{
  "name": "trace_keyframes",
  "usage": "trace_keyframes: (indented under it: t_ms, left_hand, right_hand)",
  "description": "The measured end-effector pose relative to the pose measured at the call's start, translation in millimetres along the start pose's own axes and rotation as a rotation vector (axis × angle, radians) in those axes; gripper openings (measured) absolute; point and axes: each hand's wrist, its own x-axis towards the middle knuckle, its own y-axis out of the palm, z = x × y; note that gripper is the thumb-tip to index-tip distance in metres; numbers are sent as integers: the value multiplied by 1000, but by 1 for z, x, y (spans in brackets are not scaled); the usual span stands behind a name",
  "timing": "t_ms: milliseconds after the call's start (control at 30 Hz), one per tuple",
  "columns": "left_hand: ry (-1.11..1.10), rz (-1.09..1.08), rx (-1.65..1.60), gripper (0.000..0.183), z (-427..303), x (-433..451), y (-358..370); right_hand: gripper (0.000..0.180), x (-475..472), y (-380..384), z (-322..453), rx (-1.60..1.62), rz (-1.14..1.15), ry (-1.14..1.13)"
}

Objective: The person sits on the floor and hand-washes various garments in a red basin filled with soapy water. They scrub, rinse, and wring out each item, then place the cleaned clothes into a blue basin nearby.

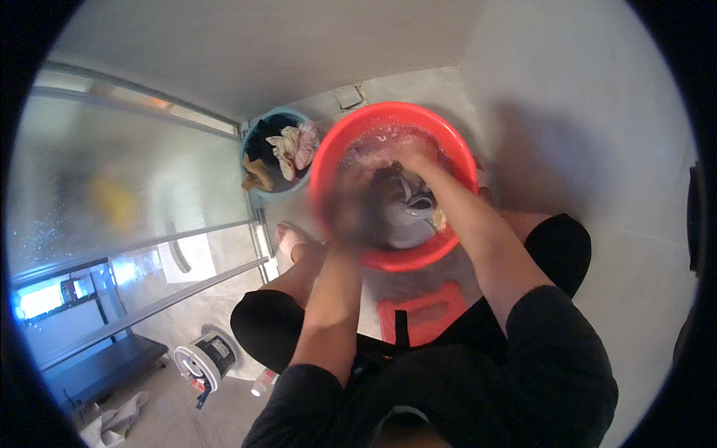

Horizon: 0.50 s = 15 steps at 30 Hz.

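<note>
A red plastic basin [386, 262] on the floor before me holds sudsy water and wet clothes. Grey and dark cloth [411, 224] lies in the near half of it, and bubbles float along the far side. My right hand [417, 154] reaches down into the water at the far right of the cloth; its fingers are hidden. Over the basin's left side, a dark blur covers my left hand [348, 218], so neither its fingers nor anything in them can be made out.
Left of the basin stands a light blue tub [278, 196] with dark, pink and tan clothes. A red plastic stool [425, 311] is between my legs. Frosted glass panels [134, 173] border the left, with a white bucket [204, 358] and a small bottle [263, 383] nearby.
</note>
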Motion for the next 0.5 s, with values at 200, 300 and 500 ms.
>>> trace_keyframes:
  t_ms: [200, 300, 500]
  left_hand:
    - [-345, 119, -819, 65, -21, 3, 17]
    - [-306, 515, -904, 46, 40, 22, -33]
    - [-530, 187, -670, 35, -47, -46, 28]
  right_hand:
    - [11, -75, -32, 40, 344, 253, -507]
    - [12, -101, -61, 66, 396, 506, -573]
    - [22, -60, -48, 33, 886, 327, -396]
